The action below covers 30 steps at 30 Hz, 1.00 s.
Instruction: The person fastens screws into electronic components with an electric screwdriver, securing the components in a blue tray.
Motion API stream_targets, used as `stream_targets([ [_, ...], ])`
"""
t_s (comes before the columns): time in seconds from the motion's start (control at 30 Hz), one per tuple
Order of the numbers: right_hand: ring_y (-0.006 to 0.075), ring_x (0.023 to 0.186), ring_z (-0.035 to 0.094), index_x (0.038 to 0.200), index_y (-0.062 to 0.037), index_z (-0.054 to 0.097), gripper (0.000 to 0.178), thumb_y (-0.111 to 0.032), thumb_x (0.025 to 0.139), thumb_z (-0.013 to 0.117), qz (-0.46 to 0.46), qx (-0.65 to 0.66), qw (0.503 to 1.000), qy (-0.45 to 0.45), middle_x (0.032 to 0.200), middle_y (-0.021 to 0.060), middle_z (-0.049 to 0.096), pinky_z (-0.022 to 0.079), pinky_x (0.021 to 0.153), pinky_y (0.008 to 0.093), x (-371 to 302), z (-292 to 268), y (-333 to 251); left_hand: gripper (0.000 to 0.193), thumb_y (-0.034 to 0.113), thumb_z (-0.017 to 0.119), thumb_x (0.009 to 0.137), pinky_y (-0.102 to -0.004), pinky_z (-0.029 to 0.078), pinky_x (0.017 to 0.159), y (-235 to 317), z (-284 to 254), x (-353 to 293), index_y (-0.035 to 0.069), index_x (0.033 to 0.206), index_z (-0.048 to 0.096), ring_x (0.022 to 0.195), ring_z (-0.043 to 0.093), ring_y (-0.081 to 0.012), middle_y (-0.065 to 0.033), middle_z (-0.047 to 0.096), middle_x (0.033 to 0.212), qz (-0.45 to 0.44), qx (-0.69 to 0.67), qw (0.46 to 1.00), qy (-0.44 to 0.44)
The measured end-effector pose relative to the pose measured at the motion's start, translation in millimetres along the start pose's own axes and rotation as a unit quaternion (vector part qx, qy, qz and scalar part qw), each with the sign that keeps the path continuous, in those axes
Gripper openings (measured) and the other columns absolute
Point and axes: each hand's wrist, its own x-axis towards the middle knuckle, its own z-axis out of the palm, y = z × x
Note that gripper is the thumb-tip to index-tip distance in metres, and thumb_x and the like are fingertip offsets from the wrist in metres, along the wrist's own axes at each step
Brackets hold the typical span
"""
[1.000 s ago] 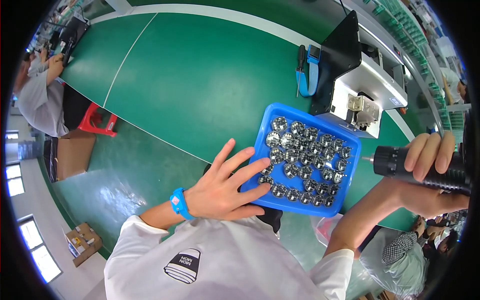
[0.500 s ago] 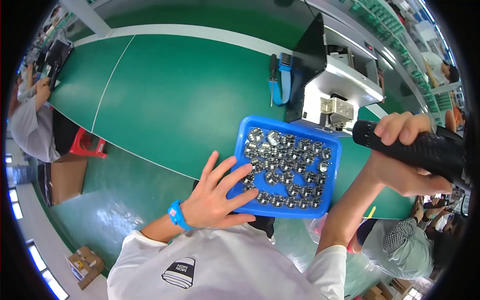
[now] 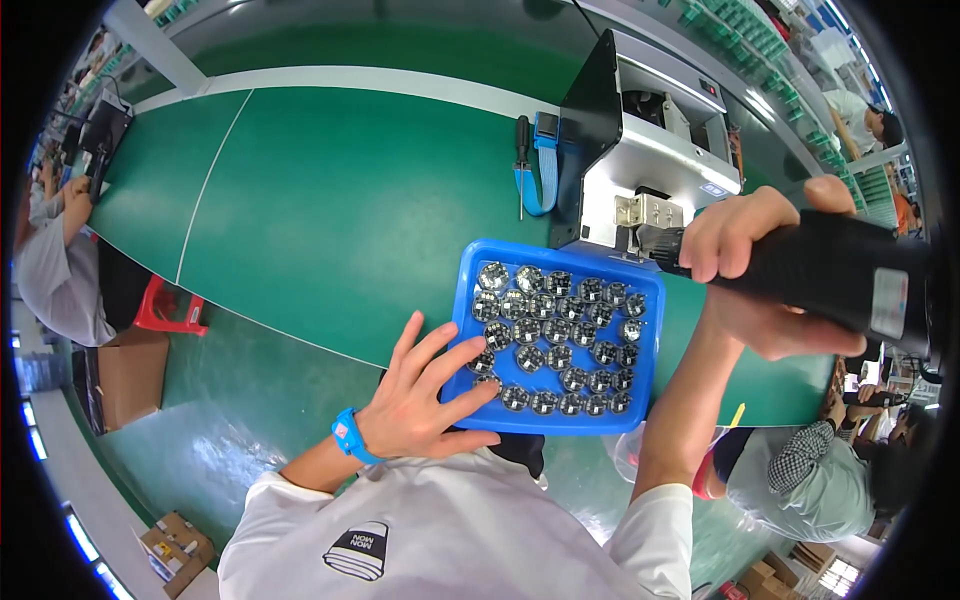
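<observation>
My right hand (image 3: 760, 260) is wrapped round a black electric screwdriver (image 3: 825, 270), a thick body with a ribbed nose. That nose points left, close to the metal outlet block (image 3: 655, 212) on the front of a box-shaped machine that looks like a screw feeder (image 3: 665, 150); whether they touch I cannot tell. With fingers spread, my left hand (image 3: 415, 400) lies at the left rim of a blue plastic tray (image 3: 652, 385). Inside the tray are several rows of small round circuit boards (image 3: 530, 357), dark with shiny parts. My left fingertips reach over the leftmost boards.
A screwdriver (image 3: 522, 145) and a blue strap (image 3: 545, 170) lie left of the feeder on the green table (image 3: 340, 220). One person (image 3: 65, 265) sits at the far left near a red stool (image 3: 172, 308); another person (image 3: 800, 480) is at the lower right.
The screwdriver in my right hand has swung left, its nose now by the feeder's outlet. The whole view has shifted slightly; my left hand stays at the tray's edge.
</observation>
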Motion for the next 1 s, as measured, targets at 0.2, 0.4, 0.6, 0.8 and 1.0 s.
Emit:
stream_targets([
  [0.2,0.0194,0.048,0.051,0.145,-0.0036,0.027,0.102,-0.083,0.083,0.043,0.096,-0.014,0.985,0.141,0.07,0.0081,0.051,0.048,0.043,0.0348,-13.6,51.1,-10.0,0.054,0.054,0.08,0.07,-0.0695,0.027,0.109,0.8,-2.3,-0.7,0.018,0.108,0.071,0.133,0.039,-0.0446,-0.0176,0.05,0.14,-0.012,0.015,1.0,-0.013],
  [0.4,0.0247,0.045,0.057,0.144,-0.0105,0.031,0.09,-0.072,0.085,0.057,0.116,0.088,0.984,0.101,0.066,0.0107,0.057,0.054,0.04,0.0394,-52.0,91.5,-13.8,0.05,0.058,0.073,0.076,-0.0691,0.029,0.109,-1.5,-3.8,5.9,0.017,0.104,0.068,0.133,0.04,-0.0455,-0.0161,0.05,0.142,0.008,0.041,0.999,-0.031],
  [0.6,0.0267,0.048,0.06,0.141,-0.0158,0.03,0.087,-0.074,0.082,0.059,0.15,0.1,0.983,0.033,0.073,0.0123,0.06,0.055,0.044,0.0419,-66.0,96.7,-2.4,0.049,0.059,0.07,0.078,-0.0688,0.031,0.108,-4.2,-0.4,3.0,0.017,0.103,0.069,0.133,0.041,-0.045,-0.0167,0.051,0.14,0.013,0.039,0.999,-0.02],
  [0.8,0.0341,0.07,0.063,0.134,-0.0121,0.04,0.065,-0.038,0.086,0.075,0.201,0.201,0.958,0.024,0.086,0.0199,0.063,0.052,0.065,0.0488,-61.1,99.4,-7.1,0.052,0.062,0.071,0.075,-0.0682,0.033,0.107,-5.1,1.6,2.0,0.017,0.102,0.069,0.132,0.043,-0.0441,-0.0171,0.052,0.138,0.015,0.035,0.999,0.004],
  [1.0,0.0334,0.068,0.063,0.133,-0.0117,0.04,0.067,-0.04,0.084,0.076,0.201,0.192,0.961,0.006,0.083,0.0199,0.062,0.052,0.064,0.0484,-63.2,103.5,-1.2,0.052,0.062,0.072,0.075,-0.0678,0.033,0.107,-4.9,2.2,1.0,0.017,0.1,0.07,0.131,0.044,-0.0434,-0.0167,0.053,0.138,0.015,0.031,0.999,0.015],
])
